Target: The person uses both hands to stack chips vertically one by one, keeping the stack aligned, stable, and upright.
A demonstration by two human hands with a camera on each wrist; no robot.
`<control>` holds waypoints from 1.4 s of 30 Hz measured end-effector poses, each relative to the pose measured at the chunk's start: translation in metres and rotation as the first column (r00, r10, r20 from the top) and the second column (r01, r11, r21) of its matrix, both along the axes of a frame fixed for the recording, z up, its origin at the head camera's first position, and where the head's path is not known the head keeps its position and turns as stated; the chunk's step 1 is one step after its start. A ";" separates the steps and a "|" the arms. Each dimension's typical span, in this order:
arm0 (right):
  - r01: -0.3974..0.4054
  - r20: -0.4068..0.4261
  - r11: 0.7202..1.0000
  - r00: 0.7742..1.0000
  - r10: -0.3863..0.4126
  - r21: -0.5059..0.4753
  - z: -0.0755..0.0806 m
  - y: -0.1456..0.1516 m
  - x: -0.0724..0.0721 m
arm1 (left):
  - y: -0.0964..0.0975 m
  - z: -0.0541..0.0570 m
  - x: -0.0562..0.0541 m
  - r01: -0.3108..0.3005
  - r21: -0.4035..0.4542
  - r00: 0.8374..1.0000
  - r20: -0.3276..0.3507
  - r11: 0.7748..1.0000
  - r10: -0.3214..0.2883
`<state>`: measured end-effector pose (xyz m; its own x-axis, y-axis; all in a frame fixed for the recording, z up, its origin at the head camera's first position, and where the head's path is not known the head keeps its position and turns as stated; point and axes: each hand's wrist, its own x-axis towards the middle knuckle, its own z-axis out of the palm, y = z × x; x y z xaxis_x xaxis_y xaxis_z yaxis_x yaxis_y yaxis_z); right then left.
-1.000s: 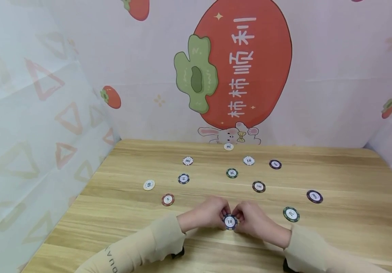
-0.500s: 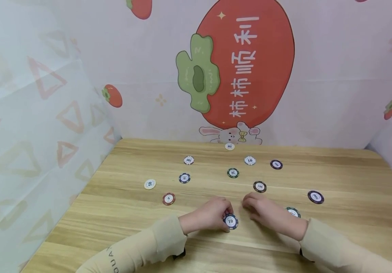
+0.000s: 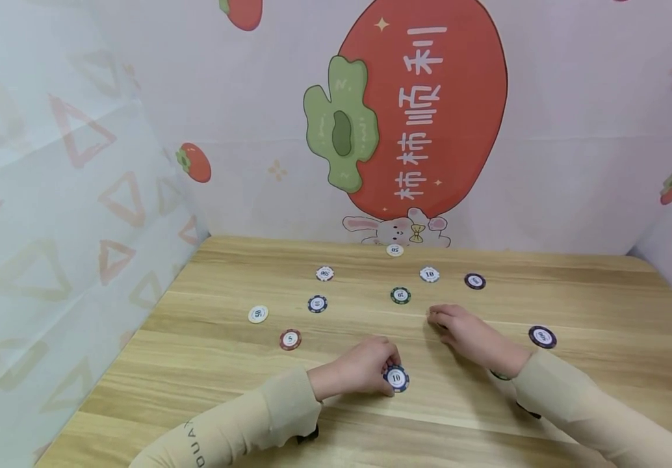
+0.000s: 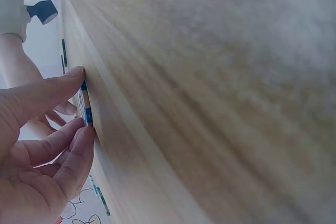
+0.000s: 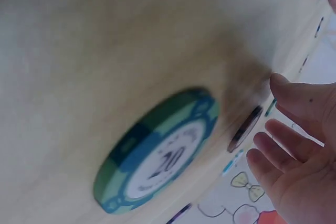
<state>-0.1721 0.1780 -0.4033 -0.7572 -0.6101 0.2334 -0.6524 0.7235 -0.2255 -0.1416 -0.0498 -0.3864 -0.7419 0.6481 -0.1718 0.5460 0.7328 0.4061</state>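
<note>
My left hand (image 3: pixel 359 368) pinches the rim of a blue poker chip (image 3: pixel 396 378) marked 10, near the front middle of the table. In the left wrist view thumb and fingertips hold that chip by its edge, close at the wood. My right hand (image 3: pixel 473 333) is farther forward and to the right, low over the table. Its fingers are loosely spread in the right wrist view, beside a dark poker chip (image 5: pixel 245 129); in the head view the hand covers that chip. A green poker chip (image 5: pixel 163 153) marked 20 lies under the right wrist, mostly hidden from above.
Several other poker chips lie scattered flat on the wooden table (image 3: pixel 195 364), among them a red one (image 3: pixel 290 339), a white one (image 3: pixel 258 314), a green one (image 3: pixel 401 296) and a purple one (image 3: pixel 542 337). A printed cloth (image 3: pixel 266 97) rises behind the table.
My right hand has left the blue chip and moved forward and right, covering the dark 100 chip; its wrist now covers most of the green chip. The left hand still pinches the blue chip.
</note>
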 end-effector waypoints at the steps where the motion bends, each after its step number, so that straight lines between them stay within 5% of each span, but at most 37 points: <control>1: 0.003 0.005 1.000 1.000 -0.003 -0.002 0.000 0.001 -0.001 | 0.000 0.000 0.000 -0.002 0.000 1.000 0.003 1.000 0.002; 27: 0.109 0.024 0.994 0.994 -0.108 -0.009 0.005 0.003 -0.009 | 0.000 0.000 -0.001 0.005 0.010 1.000 -0.009 1.000 -0.005; 42: 0.249 0.170 0.962 0.959 -0.227 -0.114 0.020 -0.005 -0.002 | 0.000 0.001 0.001 -0.007 0.011 1.000 -0.012 1.000 0.008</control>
<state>-0.1745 0.1730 -0.3830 -0.9098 -0.3791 0.1693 -0.4147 0.8101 -0.4145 -0.1409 -0.0499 -0.3859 -0.7487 0.6443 -0.1560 0.5454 0.7324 0.4075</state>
